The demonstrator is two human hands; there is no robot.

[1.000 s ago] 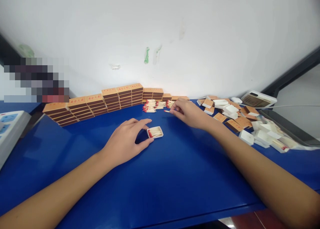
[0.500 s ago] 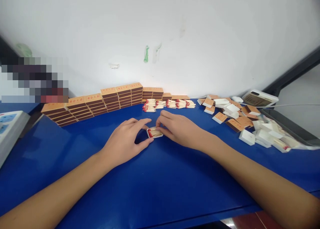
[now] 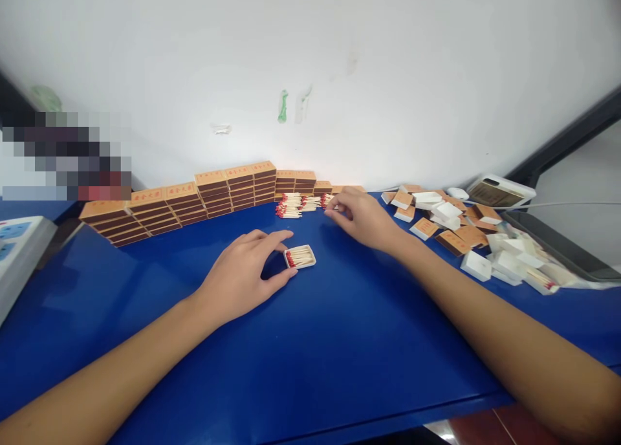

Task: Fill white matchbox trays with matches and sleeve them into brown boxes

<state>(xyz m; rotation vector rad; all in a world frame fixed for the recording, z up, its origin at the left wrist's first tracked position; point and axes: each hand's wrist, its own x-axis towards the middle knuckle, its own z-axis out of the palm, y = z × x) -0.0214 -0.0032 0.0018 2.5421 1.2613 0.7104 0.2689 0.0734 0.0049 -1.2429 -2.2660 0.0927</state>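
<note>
A white matchbox tray [image 3: 313,261] lies on the blue table, with red-headed matches [image 3: 299,258] in it. My left hand [image 3: 247,267] lies at the tray's left end, its thumb at the near corner and its fingers at the far side, bracing it. Farther back, the fingertips of my right hand [image 3: 359,215] are curled together at the row of loose match bundles [image 3: 291,206], covering its right part. Whatever is between those fingertips is too small to make out.
Closed matchboxes [image 3: 213,193] stand stacked along the wall. On the right lie empty sleeves and trays [image 3: 444,215] in a heap, beside a dark tablet-like device [image 3: 557,241] and a white-edged device [image 3: 504,189]. A power strip [image 3: 24,251] sits at the left edge.
My right hand has left the tray and moved back and to the right, onto the loose matches. My left hand and the tray have stayed in place.
</note>
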